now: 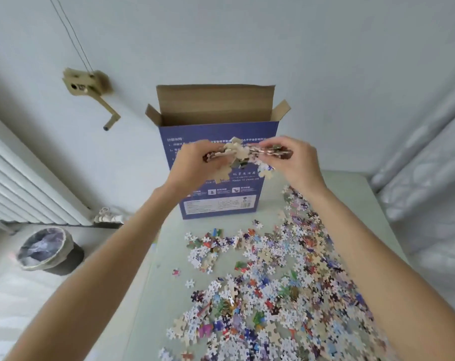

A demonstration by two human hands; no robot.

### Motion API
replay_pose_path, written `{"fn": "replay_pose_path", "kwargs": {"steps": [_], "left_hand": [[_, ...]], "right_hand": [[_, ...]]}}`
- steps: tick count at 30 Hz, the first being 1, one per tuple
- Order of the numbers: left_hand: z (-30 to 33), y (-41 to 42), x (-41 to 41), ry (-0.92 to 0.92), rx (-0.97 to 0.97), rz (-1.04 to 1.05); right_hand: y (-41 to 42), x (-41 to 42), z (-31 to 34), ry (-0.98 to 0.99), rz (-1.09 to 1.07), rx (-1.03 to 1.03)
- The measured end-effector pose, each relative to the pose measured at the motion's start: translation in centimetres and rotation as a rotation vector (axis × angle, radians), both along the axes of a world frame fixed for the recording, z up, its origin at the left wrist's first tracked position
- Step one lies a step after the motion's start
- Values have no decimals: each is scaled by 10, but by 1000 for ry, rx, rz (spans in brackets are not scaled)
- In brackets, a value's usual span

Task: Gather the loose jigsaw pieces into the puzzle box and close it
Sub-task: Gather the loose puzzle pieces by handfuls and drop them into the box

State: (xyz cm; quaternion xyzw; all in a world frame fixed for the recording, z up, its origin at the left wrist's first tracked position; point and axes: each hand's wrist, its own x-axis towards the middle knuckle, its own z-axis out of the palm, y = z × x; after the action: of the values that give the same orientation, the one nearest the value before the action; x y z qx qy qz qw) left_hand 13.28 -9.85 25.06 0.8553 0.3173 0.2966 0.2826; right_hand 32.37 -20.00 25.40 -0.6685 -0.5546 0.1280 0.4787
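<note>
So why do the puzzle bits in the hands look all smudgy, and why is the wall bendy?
Head view: the handful of pieces between the left hand and right hand is motion-blurred; the wide lens curves the radiator and wall edges; soft, even light, no glare.

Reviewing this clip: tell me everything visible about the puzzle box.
The puzzle box is a tall blue cardboard carton standing upright on the pale table, near its far edge by the wall. Its top is open: the brown back flap stands up and two side flaps angle outward. The front carries white printed text, icons and a label panel near the bottom. Both hands hold jigsaw pieces in front of it, partly hiding the print; no contact is visible.
</note>
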Motion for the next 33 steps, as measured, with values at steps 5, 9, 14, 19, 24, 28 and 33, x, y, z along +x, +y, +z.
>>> {"fn": "replay_pose_path", "kwargs": {"steps": [5, 9, 14, 19, 24, 28, 33], "left_hand": [[50, 64, 14, -55, 103, 75], [57, 102, 18, 97, 354, 40], [45, 120, 19, 292, 471, -26], [41, 127, 21, 380, 346, 1], [41, 130, 25, 506, 432, 24], [43, 129, 25, 502, 304, 22], [50, 137, 27, 310, 530, -80]], "right_hand": [[74, 23, 43, -156, -26, 107], [108, 35, 52, -487, 113, 81], [131, 43, 46, -630, 304, -131], [141, 45, 47, -671, 381, -258], [150, 39, 48, -816, 378, -317], [151, 39, 43, -747, 355, -315], [151, 40, 37, -663, 303, -237]]}}
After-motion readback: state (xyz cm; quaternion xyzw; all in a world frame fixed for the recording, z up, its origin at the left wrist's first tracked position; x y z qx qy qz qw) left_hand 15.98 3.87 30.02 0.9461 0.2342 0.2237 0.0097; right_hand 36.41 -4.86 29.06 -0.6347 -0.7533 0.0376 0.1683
